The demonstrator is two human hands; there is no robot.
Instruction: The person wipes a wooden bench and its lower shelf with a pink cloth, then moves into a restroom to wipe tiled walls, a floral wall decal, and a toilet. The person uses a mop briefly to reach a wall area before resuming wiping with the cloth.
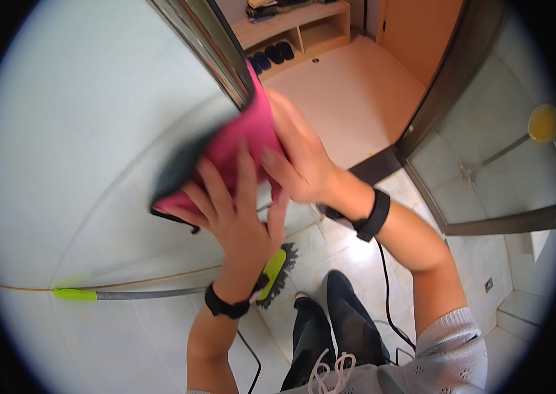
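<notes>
A pink cloth (238, 133) with a dark grey underside is spread between my two hands, partly blurred. My left hand (238, 212) holds its lower part, fingers spread across the pink face. Higher up, my right hand (302, 152) grips the cloth's right side beside the lower end of a metal door frame (209, 44). The upper part of the cloth lies along the frame's edge; the exact contact is hard to tell. Left of it is a pale tiled wall (86, 123). Each wrist wears a black band.
A scrub brush with a lime-green head (273, 276) and grey handle (155, 294) lies by the wall. A glazed door (485, 147) stands at right. Black cables (385, 290) run near my feet. Beyond the threshold (376, 165) is a wooden shelf (325, 37) with slippers (278, 52).
</notes>
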